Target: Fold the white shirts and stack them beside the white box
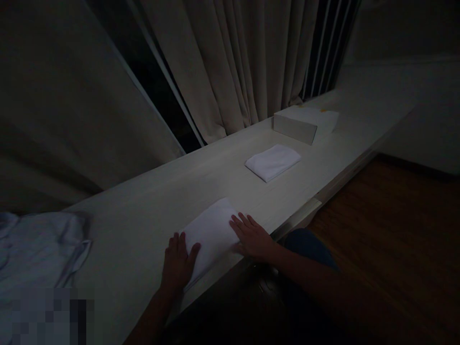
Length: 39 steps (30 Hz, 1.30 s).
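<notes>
A white folded cloth (pixel 212 235) lies flat near the front edge of the long pale tabletop (pixel 140 215). My left hand (pixel 178 261) rests on its left end, fingers spread and thumb out over the fabric. On the right end lies my right hand (pixel 253 236), its fingers stretched out flat on the cloth's edge. Farther along the top is a second white folded cloth (pixel 273 162), apart from both hands. Whether the cloth under my hands is a garment I cannot tell.
A crumpled pale garment (pixel 43 249) lies at the left end. A white box (pixel 294 128) stands at the back right. Beige curtains (pixel 230 62) hang along the far edge. An open drawer (pixel 302 213) juts out at the front, beside my knee (pixel 309 244).
</notes>
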{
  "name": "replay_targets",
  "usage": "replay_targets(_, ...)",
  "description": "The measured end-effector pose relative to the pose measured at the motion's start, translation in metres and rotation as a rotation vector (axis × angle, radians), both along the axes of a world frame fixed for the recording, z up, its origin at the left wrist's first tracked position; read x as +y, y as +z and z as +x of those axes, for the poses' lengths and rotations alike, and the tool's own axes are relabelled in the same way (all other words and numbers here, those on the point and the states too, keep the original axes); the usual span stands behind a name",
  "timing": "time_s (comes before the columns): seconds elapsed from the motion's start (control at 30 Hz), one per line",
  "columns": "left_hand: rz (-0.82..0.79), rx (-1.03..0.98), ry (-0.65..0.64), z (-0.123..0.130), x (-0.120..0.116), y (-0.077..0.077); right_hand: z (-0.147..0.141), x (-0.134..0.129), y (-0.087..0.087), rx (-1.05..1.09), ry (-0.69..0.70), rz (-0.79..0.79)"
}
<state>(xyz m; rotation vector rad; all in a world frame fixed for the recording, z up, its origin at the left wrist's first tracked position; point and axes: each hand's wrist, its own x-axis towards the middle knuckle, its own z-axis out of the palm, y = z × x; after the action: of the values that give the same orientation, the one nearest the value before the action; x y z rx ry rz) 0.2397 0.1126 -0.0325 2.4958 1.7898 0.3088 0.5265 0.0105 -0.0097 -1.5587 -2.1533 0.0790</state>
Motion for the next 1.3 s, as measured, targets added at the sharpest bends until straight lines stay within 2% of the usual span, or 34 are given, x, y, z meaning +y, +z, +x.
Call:
replay_targets(0.1, 0.013, -0.009, -0.005, -0.005, 0.003, -0.010, 0.002, -0.003, -0.003, 0.012, -0.003, -0.023)
replay_targets(0.27, 0.009, -0.079, 0.018, -0.008, 0.000, -0.010, 0.006, 0.002, 0.002, 0.129, -0.001, -0.078)
replay_targets(0.37, 0.027, -0.108, 0.105, -0.012, -0.014, -0.009, 0.008, 0.008, 0.005, 0.269, -0.192, -0.069)
replay_targets(0.47, 0.020, -0.049, 0.159, -0.017, -0.035, -0.005, 0.008, 0.013, 0.009, 0.282, -0.414, -0.099)
replay_targets(0.63, -0.010, 0.021, 0.242, -0.018, -0.061, 0.015, 0.001, 0.015, 0.014, 0.166, -0.458, -0.226)
replay_targets(0.77, -0.270, -0.072, 0.379, -0.015, -0.064, 0.041, 0.003, 0.014, 0.016, 0.221, -0.411, -0.289)
replay_targets(0.9, -0.402, -0.170, 0.405, -0.015, -0.072, 0.061, 0.007, 0.013, 0.015, 0.444, -0.380, -0.340)
replay_targets(1.0, -0.445, -0.210, 0.425, -0.016, -0.089, 0.068, 0.009, 0.014, 0.012, 0.652, -0.414, -0.402)
replay_targets(1.2, -0.534, -0.367, 0.564, -0.014, -0.128, 0.062, 0.013, 0.019, 0.005, 0.949, -0.469, -0.590)
replay_targets(1.3, -0.553, -0.434, 0.601, -0.008, -0.142, 0.057, 0.015, 0.017, 0.006, 1.196, -0.383, -0.744)
